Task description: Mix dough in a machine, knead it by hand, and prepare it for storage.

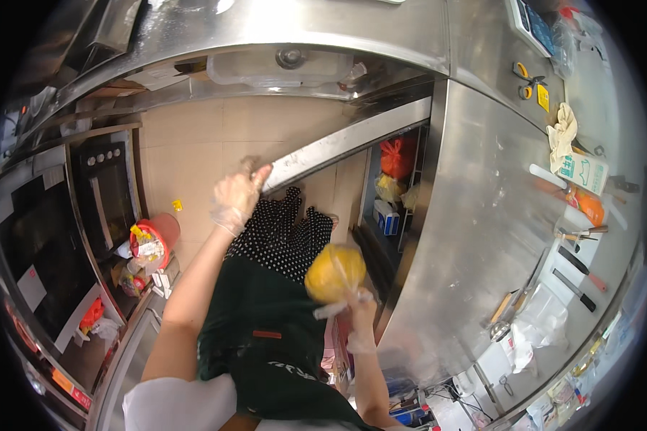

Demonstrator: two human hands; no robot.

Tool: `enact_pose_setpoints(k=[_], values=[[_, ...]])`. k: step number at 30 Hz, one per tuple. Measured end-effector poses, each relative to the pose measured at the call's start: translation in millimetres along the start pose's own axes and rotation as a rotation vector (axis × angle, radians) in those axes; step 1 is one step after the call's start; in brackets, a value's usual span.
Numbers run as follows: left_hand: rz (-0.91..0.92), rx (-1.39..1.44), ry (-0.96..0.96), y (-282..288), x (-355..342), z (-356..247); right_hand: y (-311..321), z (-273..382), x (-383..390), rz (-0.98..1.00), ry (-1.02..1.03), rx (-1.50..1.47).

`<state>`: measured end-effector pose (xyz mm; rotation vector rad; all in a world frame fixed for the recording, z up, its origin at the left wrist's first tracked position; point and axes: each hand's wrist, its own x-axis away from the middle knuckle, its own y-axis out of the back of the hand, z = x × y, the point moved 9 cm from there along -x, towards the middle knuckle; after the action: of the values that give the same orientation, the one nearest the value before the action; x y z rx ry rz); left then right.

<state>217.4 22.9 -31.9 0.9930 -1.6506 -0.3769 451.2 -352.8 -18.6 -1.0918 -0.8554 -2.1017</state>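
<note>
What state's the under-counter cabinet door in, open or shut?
Open: the cabinet door stands swung out, the left hand on its free end, and a red bag shows inside.

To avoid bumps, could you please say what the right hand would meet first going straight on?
Past the yellow-filled bag it holds, the right hand would probably meet the open metal door, though depth is unclear.
</note>
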Motion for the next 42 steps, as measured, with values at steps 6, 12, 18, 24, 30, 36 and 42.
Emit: enact_pose_setpoints(k=[6, 12, 18, 24, 30, 36, 42], values=[[-0.455, -0.069, -0.358, 58.0, -23.2, -29.5, -82.7, 2.4, -151.3, 0.094, 0.081, -0.549], [-0.526, -0.069, -0.441, 62.8, -24.6, -41.1, -84.7, -2.0, -269.4, -0.011, 0.003, -0.674], [-0.527, -0.086, -0.419, 72.0, -30.5, -36.4, -77.2, 10.2, -304.2, 0.027, -0.031, -0.803], [-0.518, -0.070, -0.414, 73.3, -37.1, -37.1, -82.0, 57.5, -282.1, 0.178, 0.051, -0.803], [-0.596, -0.093, -0.437, 72.7, -36.2, -35.9, -80.3, 52.6, -259.9, 0.154, 0.086, -0.774], [-0.645, -0.093, -0.482, 78.1, -32.8, -38.5, -96.8, -8.1, -256.3, 0.137, -0.038, -0.802], [-0.651, -0.064, -0.477, 71.9, -34.6, -39.2, -96.9, -72.7, -280.1, 0.040, -0.203, -0.817]])
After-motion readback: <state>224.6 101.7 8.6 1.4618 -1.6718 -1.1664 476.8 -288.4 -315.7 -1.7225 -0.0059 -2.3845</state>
